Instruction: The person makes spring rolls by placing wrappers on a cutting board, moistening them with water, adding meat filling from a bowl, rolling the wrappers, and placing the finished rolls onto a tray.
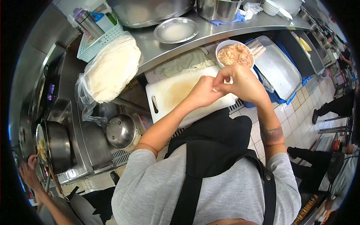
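Note:
Over the right part of a white cutting board (176, 88), my two hands meet. My left hand (204, 91) has its fingers closed at a small pale item, mostly hidden between the hands. Against it, my right hand (238, 82) is bent in a pinch at the same spot. Just beyond my right hand stands a white bowl (219, 47) of orange-pink filling (235, 55). A stack of thin round pale wrappers (116, 67) lies on plastic to the left.
A metal plate (176, 30) of whitish liquid sits on the steel counter (150, 50). Metal trays (279, 65) stand at right. A co-worker's hand (29, 170) is by a pot (58, 146) at lower left; other people stand at right.

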A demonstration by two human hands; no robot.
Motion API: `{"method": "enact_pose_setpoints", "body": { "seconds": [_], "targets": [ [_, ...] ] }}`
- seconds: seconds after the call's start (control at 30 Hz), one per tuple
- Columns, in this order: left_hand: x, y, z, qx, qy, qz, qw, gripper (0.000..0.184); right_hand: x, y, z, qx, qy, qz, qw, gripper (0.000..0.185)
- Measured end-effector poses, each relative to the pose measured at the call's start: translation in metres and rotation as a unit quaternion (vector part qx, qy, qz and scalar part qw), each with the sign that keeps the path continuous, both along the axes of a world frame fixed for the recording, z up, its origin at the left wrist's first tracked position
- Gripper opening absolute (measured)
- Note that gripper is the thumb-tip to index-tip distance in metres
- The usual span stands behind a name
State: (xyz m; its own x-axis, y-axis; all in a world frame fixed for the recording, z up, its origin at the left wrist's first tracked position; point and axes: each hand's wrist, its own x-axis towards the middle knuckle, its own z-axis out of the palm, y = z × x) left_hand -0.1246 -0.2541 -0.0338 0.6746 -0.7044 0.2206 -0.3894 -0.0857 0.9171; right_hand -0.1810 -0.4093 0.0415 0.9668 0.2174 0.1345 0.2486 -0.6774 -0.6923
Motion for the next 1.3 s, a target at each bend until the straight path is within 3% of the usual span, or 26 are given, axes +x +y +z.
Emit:
{"method": "enact_pose_setpoints", "body": {
  "seconds": [0.1, 0.2, 0.3, 0.4, 0.43, 0.53, 0.57, 0.6, 0.67, 0.7, 0.8, 0.9, 0.93, 0.97, 1.03, 1.17, 1.3],
  "targets": [
    [0.002, 0.001, 0.004, 0.05, -0.002, -0.043, 0.998, 0.023, 0.02, -0.017, -0.016, 0.117, 0.092, 0.061, 0.987, 0.018],
    [0.005, -0.001, 0.001, 0.059, 0.018, -0.059, 0.996, 0.026, 0.032, -0.029, -0.033, 0.1, 0.11, 0.07, 0.986, 0.028],
    [0.008, 0.004, 0.008, 0.003, 0.004, -0.057, 0.998, 0.025, 0.031, -0.033, -0.063, 0.338, 0.143, 0.076, 0.927, 0.049],
    [0.031, 0.01, -0.01, -0.227, 0.19, -0.089, 0.951, 0.03, 0.025, -0.019, -0.104, 0.533, 0.144, 0.02, 0.834, 0.071],
    [0.036, 0.011, -0.008, -0.342, 0.267, -0.117, 0.893, 0.043, 0.02, -0.021, -0.111, 0.385, 0.096, 0.092, 0.913, 0.083],
    [0.043, 0.02, 0.008, -0.475, 0.363, -0.078, 0.798, 0.045, 0.006, -0.027, -0.101, 0.163, 0.13, 0.042, 0.977, 0.073],
    [0.062, 0.029, -0.013, -0.502, 0.361, -0.149, 0.772, 0.044, 0.008, -0.038, -0.094, 0.145, 0.095, 0.012, 0.985, 0.065],
    [0.056, 0.034, -0.001, -0.471, 0.391, -0.116, 0.782, 0.044, 0.012, -0.053, -0.086, 0.125, 0.061, -0.019, 0.99, 0.057],
    [0.036, 0.044, 0.034, -0.405, 0.446, -0.05, 0.797, 0.05, 0.016, -0.077, -0.07, 0.216, 0.026, -0.059, 0.974, 0.046],
    [0.051, 0.058, 0.017, -0.352, 0.464, -0.17, 0.795, 0.066, 0.016, -0.083, -0.054, 0.246, 0.022, -0.067, 0.967, 0.045],
    [0.058, 0.061, -0.013, -0.096, 0.401, -0.23, 0.882, 0.055, 0.014, -0.082, -0.004, 0.258, -0.002, -0.028, 0.966, 0.038],
    [0.042, 0.03, -0.041, 0.028, 0.058, -0.19, 0.98, 0.032, 0.02, -0.052, 0.004, 0.21, -0.013, 0.044, 0.977, 0.037],
    [0.036, 0.022, -0.042, 0.032, 0.085, -0.139, 0.986, 0.027, 0.021, -0.042, 0.003, 0.191, -0.013, 0.068, 0.979, 0.038],
    [0.029, 0.015, -0.041, 0.036, 0.112, -0.087, 0.989, 0.022, 0.021, -0.035, 0.001, 0.1, -0.049, 0.079, 0.991, 0.043],
    [0.021, 0.007, -0.041, 0.006, 0.137, -0.02, 0.99, 0.018, 0.021, -0.023, -0.012, 0.126, -0.018, 0.076, 0.989, 0.044],
    [0.03, 0.005, -0.054, -0.075, 0.13, -0.049, 0.987, 0.01, 0.018, -0.01, -0.024, 0.104, -0.034, 0.075, 0.991, 0.034],
    [0.024, 0.006, -0.036, -0.059, 0.1, -0.042, 0.992, 0.013, 0.021, -0.002, -0.028, 0.069, -0.067, 0.055, 0.994, 0.018]
  ]
}}
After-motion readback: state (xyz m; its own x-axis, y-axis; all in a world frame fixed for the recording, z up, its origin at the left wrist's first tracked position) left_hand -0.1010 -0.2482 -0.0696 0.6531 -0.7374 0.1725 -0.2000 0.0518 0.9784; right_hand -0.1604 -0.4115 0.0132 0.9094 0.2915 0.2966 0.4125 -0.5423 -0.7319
